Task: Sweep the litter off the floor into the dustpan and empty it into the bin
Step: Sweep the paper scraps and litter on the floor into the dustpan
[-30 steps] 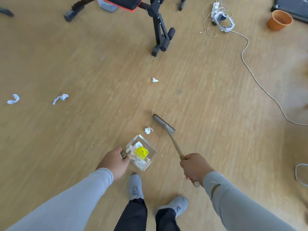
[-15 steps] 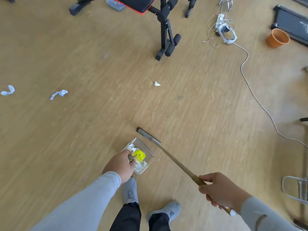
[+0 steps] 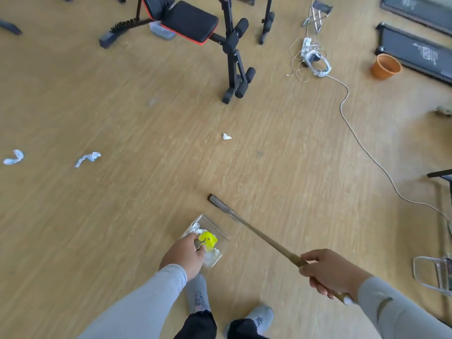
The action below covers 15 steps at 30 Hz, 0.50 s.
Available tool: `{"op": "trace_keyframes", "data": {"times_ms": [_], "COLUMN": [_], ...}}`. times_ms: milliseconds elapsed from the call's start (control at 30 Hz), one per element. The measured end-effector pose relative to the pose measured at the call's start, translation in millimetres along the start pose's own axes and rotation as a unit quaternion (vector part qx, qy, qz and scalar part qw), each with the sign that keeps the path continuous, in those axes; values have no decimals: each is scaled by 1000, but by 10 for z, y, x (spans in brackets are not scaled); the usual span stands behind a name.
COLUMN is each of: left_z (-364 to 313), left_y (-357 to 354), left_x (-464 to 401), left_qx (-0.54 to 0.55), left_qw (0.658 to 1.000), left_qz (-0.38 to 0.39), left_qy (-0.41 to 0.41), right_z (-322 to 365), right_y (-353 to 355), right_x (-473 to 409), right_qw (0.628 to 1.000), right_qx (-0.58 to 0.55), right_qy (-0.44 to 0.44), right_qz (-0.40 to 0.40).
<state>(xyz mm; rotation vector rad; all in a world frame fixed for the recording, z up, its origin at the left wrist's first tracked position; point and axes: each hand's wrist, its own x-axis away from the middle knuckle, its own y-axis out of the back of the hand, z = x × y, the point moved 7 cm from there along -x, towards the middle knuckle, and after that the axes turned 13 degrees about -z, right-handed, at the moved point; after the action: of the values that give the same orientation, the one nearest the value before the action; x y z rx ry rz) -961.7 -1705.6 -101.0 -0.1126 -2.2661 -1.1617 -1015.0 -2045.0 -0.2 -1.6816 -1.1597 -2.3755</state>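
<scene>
The left hand (image 3: pixel 186 256) still grips the clear plastic dustpan (image 3: pixel 221 230) of white scraps and yellow litter, while the right hand (image 3: pixel 329 271) stays clamped on the long-handled brown broom (image 3: pixel 254 231). Its head has lifted just beyond the dustpan. A crumpled white paper scrap (image 3: pixel 226 136) lies farther off.

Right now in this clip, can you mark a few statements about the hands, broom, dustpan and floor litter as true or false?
1. The right hand grips the long wooden broom handle. True.
2. The clear plastic dustpan is empty. False: it holds white paper scraps and a yellow piece.
3. White crumpled paper scraps lie on the wooden floor. True.
4. The left hand hangs free. False: it is at the dustpan.
5. The orange pot lies beside the person's feet. False: it sits far off, upper right.
</scene>
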Motion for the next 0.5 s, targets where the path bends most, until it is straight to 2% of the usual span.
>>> {"op": "trace_keyframes", "data": {"times_ms": [233, 333, 500], "left_z": [-309, -544, -1049], "left_y": [412, 464, 459], "left_x": [-119, -261, -590], "left_qx": [1, 6, 2], "left_qw": [999, 998, 996], "left_qz": [-18, -25, -45], "left_qy": [-40, -62, -81], "right_z": [131, 109, 121], "right_y": [368, 558, 913], "right_x": [81, -143, -654], "right_qw": [996, 990, 987], "right_qx": [-82, -129, -129], "right_qy": [-16, -26, -23], "right_qz": [-22, -56, -97]}}
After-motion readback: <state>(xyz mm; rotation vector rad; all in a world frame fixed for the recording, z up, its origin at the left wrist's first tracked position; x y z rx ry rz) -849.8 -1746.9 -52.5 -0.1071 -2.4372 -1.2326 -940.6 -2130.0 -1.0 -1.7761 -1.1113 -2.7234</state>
